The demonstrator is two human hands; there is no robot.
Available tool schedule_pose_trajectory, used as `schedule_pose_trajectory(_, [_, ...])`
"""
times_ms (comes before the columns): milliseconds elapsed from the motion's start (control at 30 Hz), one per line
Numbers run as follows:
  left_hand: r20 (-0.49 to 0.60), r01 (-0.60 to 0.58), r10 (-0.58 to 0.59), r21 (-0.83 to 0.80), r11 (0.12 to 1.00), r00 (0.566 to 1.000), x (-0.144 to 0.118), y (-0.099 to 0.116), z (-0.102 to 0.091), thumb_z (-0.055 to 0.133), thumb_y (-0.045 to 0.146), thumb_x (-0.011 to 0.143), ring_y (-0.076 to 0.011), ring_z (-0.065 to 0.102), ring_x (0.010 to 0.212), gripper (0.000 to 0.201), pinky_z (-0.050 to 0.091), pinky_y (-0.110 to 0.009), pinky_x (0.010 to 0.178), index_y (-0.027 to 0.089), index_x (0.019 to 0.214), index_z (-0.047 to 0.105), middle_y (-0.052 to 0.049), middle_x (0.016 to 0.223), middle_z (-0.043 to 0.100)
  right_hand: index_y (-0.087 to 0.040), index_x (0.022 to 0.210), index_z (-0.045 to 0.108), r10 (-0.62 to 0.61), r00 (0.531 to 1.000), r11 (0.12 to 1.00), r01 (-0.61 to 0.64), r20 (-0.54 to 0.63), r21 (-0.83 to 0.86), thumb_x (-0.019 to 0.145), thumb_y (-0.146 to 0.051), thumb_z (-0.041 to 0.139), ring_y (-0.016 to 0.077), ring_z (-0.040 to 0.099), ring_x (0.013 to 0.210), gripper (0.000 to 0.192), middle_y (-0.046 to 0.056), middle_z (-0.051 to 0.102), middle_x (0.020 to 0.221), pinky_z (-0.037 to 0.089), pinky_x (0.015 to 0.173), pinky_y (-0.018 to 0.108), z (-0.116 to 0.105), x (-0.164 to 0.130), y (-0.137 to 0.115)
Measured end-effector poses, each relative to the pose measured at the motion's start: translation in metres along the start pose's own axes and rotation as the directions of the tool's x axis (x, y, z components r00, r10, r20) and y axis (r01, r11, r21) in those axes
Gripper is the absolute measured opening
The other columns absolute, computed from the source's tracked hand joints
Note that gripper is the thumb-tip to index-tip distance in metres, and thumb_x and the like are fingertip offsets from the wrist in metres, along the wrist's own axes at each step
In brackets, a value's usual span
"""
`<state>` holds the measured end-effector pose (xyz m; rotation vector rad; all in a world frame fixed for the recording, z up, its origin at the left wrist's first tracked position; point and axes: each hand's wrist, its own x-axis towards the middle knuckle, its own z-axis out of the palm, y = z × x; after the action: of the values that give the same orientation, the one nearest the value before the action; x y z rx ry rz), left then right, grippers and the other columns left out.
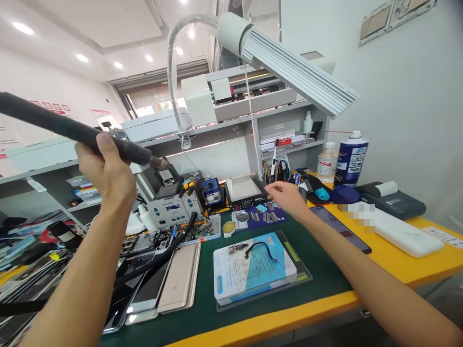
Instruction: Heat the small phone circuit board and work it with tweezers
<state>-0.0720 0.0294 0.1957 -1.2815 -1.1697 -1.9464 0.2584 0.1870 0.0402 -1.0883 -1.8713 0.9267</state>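
Note:
My left hand (110, 171) is raised on the left, fingers wrapped round the black handle of a hot air gun (83, 132). Its metal nozzle points right, over the workbench. Over the back of the bench, my right hand (287, 196) has thumb and fingertips pinched together beside a small heating plate (243, 188). A dark thin piece shows at those fingertips; I cannot make out what it is. A thin cord (252, 120) hangs from the lamp to just left of this hand. In front lies a blue-and-white box (231, 274) carrying a small circuit board (238, 248) and a black flex cable (263, 245).
A lamp (296, 67) on a bent neck hangs overhead. Phones (179, 274) lie at left, near a rework station (173, 210) and a parts tray (213, 226). On the right are a spray can (350, 159), a bottle (326, 164) and a white device (405, 231).

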Motion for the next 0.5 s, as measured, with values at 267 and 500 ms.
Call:
schedule_pose_trajectory(267, [0.096,0.222,-0.201,-0.389,0.894,0.975,-0.117,0.049,0.011,0.062,0.054,0.094,-0.0169,0.066,0.063,0.042,0.06,-0.04,0.067,0.015,0.11,0.055,-0.001,0.08,0.066,-0.014,0.1,0.069,0.042,0.999,0.97,-0.038,0.015,-0.239,0.1,-0.04,0.063,0.0172,0.067,0.084,0.027,0.004,0.07,0.094,0.057,0.08,0.036,-0.001,0.004,0.007])
schedule_pose_trajectory(500, [0.24,0.399,-0.33,-0.358,0.844,0.913,-0.159,0.053,0.013,0.06,0.051,0.098,-0.0171,0.068,0.072,0.04,0.06,-0.034,0.068,0.016,0.118,0.058,-0.002,0.087,0.066,-0.014,0.1,0.07,0.08,0.993,0.89,-0.031,0.09,-0.455,0.098,-0.035,0.067,0.021,0.068,0.1,0.021,0.006,0.072,0.105,0.055,0.093,0.043,-0.005,0.012,0.019])
